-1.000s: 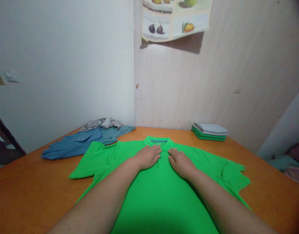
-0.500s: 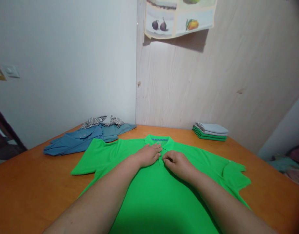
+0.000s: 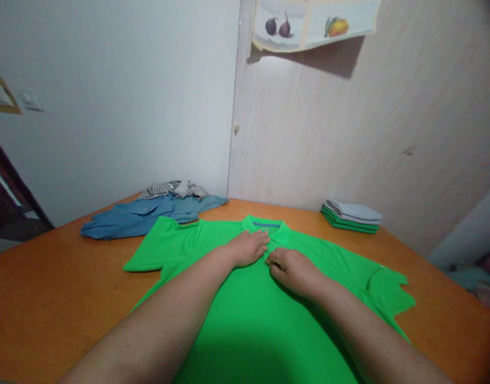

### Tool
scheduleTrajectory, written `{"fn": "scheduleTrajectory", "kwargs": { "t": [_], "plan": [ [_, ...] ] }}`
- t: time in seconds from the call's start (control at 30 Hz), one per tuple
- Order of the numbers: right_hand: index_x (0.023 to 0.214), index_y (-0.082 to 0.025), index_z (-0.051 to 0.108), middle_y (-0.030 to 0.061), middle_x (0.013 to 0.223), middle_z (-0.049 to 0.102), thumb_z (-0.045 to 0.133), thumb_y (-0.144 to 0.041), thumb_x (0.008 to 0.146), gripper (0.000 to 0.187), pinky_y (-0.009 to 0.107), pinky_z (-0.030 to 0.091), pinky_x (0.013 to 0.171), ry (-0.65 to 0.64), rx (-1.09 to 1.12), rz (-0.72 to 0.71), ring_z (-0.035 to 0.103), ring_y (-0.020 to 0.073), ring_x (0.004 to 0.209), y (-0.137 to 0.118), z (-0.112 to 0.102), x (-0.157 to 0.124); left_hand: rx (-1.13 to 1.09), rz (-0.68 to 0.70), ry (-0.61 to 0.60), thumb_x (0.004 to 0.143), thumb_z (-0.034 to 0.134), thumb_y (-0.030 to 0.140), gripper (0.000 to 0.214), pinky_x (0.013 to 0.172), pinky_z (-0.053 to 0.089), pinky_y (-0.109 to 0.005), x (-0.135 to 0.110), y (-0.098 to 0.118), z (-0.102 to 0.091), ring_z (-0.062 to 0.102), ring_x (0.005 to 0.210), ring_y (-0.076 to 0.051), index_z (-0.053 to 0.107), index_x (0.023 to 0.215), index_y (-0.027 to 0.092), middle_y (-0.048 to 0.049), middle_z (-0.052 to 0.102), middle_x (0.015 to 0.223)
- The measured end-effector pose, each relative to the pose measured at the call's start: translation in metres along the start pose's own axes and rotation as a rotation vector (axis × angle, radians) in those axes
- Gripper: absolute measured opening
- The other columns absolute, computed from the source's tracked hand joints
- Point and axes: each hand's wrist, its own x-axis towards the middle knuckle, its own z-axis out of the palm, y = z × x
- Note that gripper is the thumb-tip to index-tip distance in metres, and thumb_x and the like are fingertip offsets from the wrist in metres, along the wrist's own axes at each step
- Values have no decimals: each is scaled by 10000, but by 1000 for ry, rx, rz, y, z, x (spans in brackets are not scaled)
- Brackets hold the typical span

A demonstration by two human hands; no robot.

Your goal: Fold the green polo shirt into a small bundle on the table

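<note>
A bright green polo shirt lies face up and spread out, its collar at the far side and its sleeves out to both sides. Flat on the chest, just below the collar, rests my left hand with fingers stretched out. My right hand is beside it, thumb and fingertips pinched together at the shirt's front placket. The exact bit of cloth between those fingertips is hidden.
The shirt is on an orange-brown table. Blue garments lie loosely at the back left, with a striped cloth behind. A folded stack of grey and green clothes sits at the back right. Walls stand behind the table.
The camera view has shifted slightly, so the table and wall appear displaced. My left hand stays flat on the shirt; my right hand keeps its pinch at the placket.
</note>
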Motion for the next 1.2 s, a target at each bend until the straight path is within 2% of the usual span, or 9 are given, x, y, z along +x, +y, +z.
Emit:
{"fn": "scheduleTrajectory", "kwargs": {
  "t": [0.23,0.47,0.67,1.03,1.2],
  "plan": [
    [984,-201,709,91,913,745,437,-222,924,279,300,434,691,-92,-230,54,687,222,809,-24,-11,-12,-4,-11,-6,992,418,548,571,1171,275,-522,-1,3,-3,302,1479,-283,479,1458,224,-100,353,1596],
    [1130,-180,698,137,928,750,320,-240,997,406,321,484,706,-147,-303,72,708,239,805,-37,-15,-18,-6,-2,0,990,441,530,563,1169,278,-526,-1,3,-2,302,1478,-295,486,1455,216,-107,355,1591],
    [1147,-185,690,133,921,746,352,-244,996,375,324,481,705,-124,-299,51,706,245,801,-35,-13,-19,-13,0,13,996,434,508,540,1166,284,-524,0,1,0,317,1471,-295,490,1453,226,-99,362,1588],
    [1061,-190,707,119,926,745,330,-281,1013,391,320,464,691,-131,-314,55,705,243,787,-36,-13,-20,-38,-18,11,995,435,478,530,1176,265,-531,-1,5,-4,305,1477,-292,493,1456,223,-96,352,1592],
    [1096,-193,694,113,951,743,349,-255,997,364,320,460,693,-130,-309,50,704,245,810,-35,-13,-21,-65,-33,15,970,461,517,573,1192,237,-520,-2,4,-3,289,1485,-284,477,1468,233,-87,349,1595]
  ]
}}
